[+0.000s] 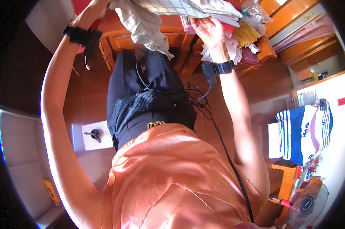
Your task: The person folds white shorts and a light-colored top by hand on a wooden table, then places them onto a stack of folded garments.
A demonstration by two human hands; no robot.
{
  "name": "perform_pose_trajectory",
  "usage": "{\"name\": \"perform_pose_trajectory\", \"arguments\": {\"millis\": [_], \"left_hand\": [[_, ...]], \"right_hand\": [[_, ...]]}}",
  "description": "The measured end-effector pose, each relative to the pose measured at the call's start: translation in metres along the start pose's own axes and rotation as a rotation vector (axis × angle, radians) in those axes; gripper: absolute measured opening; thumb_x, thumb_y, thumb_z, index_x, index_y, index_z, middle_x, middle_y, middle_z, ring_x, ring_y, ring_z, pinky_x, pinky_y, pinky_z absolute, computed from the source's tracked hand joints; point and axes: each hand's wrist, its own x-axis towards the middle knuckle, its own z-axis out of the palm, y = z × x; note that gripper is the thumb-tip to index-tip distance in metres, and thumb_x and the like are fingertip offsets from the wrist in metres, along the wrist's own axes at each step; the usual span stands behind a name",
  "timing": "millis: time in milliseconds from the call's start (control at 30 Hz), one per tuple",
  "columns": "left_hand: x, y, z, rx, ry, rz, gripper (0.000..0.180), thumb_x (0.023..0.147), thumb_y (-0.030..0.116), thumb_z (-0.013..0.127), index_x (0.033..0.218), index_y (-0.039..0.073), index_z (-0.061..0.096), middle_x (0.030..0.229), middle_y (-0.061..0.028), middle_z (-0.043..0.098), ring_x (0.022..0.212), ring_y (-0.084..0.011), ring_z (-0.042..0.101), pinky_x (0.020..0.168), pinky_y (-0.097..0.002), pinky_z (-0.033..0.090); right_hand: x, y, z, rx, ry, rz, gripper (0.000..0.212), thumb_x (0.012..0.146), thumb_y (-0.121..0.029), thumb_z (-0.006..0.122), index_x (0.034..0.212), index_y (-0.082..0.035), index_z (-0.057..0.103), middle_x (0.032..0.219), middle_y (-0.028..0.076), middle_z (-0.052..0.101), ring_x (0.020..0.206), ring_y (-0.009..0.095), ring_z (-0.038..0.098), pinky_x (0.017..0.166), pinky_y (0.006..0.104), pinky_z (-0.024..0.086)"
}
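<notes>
Head view: both arms are raised toward the top of the frame, where a pile of folded clothes [218, 15] sits on a wooden piece of furniture [180, 42]. The right hand [210, 31] is pressed palm-up under the pile, fingers spread and touching the cloth; whether they actually grip a layer cannot be told. The left hand [92, 7] reaches the upper edge of the frame beside a pale striped garment [142, 23] that hangs down from the pile (its fingers are cut off by the rim, so their state cannot be told). Each wrist carries a black band [78, 35], and a black cable [226, 149] runs from the right wrist down past the body. The person wears an orange top [172, 179] and dark trousers. At right, a blue-and-white striped cloth [294, 133] hangs over a rack, with a fan [308, 204] below it. At left, a white sofa [20, 152] stands on the red tiled floor [88, 103].
</notes>
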Motion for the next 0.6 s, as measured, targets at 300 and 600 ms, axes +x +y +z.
{"name": "perform_pose_trajectory", "arguments": {"millis": [300,600], "left_hand": [[-0.001,0.141,0.020,0.378,-0.239,-0.126,0.036,0.088,0.011,0.057,0.122,-0.001,0.055,0.103,-0.0048,0.063,0.090,-0.0118,0.059,0.080,-0.0246,0.048],[-0.033,0.157,0.052,0.604,-0.539,-0.357,0.040,0.081,-0.001,0.064,0.120,0.000,0.057,0.109,-0.0031,0.063,0.100,-0.0112,0.058,0.095,-0.0246,0.042]], "right_hand": [[-0.001,-0.005,0.016,0.019,-0.175,0.016,0.030,0.092,-0.020,0.048,0.110,0.004,0.051,0.115,0.021,0.055,0.110,0.034,0.051,0.099,0.0505,0.040],[0.002,0.011,-0.003,-0.006,0.108,-0.046,0.025,0.085,-0.020,0.058,0.100,0.000,0.054,0.104,0.014,0.056,0.102,0.029,0.052,0.099,0.0492,0.040]]}}
